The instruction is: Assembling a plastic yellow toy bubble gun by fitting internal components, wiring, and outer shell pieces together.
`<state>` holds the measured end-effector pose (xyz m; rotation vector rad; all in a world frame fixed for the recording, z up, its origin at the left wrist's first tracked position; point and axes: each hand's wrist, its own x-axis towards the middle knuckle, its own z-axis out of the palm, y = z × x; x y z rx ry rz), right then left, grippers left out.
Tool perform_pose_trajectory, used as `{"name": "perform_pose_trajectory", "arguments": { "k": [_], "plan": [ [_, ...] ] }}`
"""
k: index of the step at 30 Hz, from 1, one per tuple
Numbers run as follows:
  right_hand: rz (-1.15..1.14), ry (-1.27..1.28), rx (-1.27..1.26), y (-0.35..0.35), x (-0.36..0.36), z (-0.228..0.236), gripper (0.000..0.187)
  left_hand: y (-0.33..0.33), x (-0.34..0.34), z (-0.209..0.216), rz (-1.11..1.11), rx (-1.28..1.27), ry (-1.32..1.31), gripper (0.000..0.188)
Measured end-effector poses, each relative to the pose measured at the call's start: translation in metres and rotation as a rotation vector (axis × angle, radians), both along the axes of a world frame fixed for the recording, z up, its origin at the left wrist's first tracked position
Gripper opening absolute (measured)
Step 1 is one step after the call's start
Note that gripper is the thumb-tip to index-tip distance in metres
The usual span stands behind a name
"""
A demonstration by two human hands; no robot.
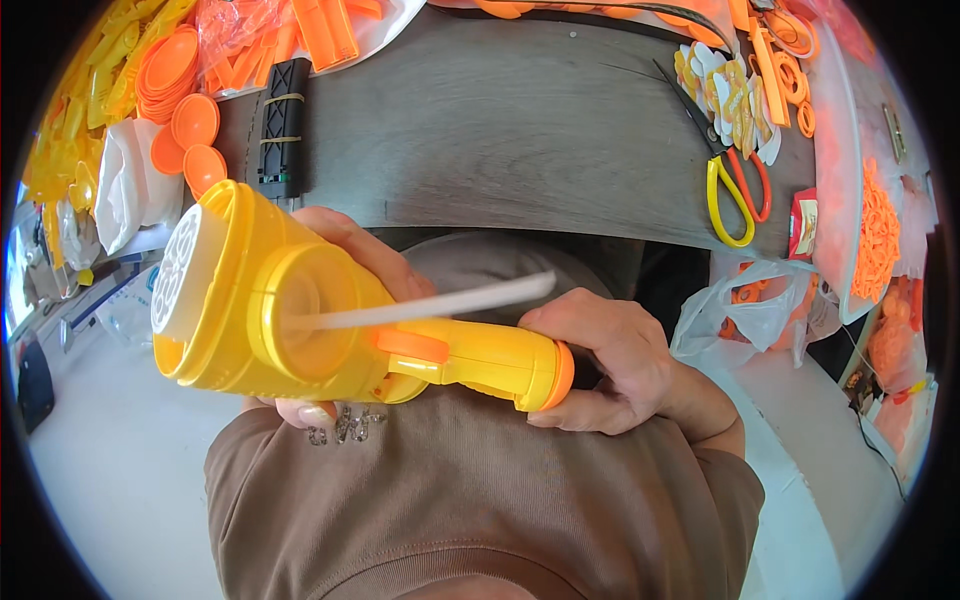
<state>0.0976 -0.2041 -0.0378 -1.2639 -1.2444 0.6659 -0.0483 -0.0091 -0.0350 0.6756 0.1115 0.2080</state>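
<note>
A yellow toy bubble gun point(345, 375) lies across my front, its round white holed nozzle point(178, 270) facing left. My left hand point(372, 252) is wrapped round the barrel from behind; the barrel hides much of it, with a fingertip showing below. My right hand point(625, 355) grips the orange-capped end of the handle between thumb and fingers. An orange trigger point(412, 347) sits where handle meets barrel. From the round opening on the barrel's side a thin white tube point(450, 303) sticks out, its free end above the handle, near my right hand.
On the dark table point(460, 130) lie a black banded part point(283, 130), orange discs point(196, 122) and scissors point(730, 190) with red and yellow handles. Yellow parts point(100, 90) pile up at far left. At right are a plastic bag point(745, 300) and small orange pieces point(875, 230).
</note>
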Motion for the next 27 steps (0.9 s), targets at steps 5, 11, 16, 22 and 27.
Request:
{"name": "perform_pose_trajectory", "arguments": {
  "k": [5, 11, 16, 22, 27],
  "plan": [
    [0.061, 0.138, -0.246, -0.004, 0.008, 0.006, 0.063, 0.028, 0.005, -0.009, -0.141, 0.049, 0.075, 0.069],
    [0.150, 0.804, -0.385, -0.004, 0.006, 0.004, 0.056, 0.007, 0.002, -0.009, -0.097, 0.142, 0.101, 0.084],
    [0.107, 0.978, -0.418, 0.000, 0.010, -0.002, 0.055, -0.001, 0.003, -0.037, 0.063, -0.014, 0.250, 0.085],
    [-0.193, 0.088, -0.435, 0.010, 0.031, 0.014, 0.055, 0.003, 0.025, -0.035, 0.253, 0.367, 0.315, 0.089],
    [-0.477, -0.576, -0.044, 0.040, 0.061, 0.036, 0.054, 0.001, 0.032, -0.033, 0.108, 0.433, 0.289, 0.094]
  ]
}}
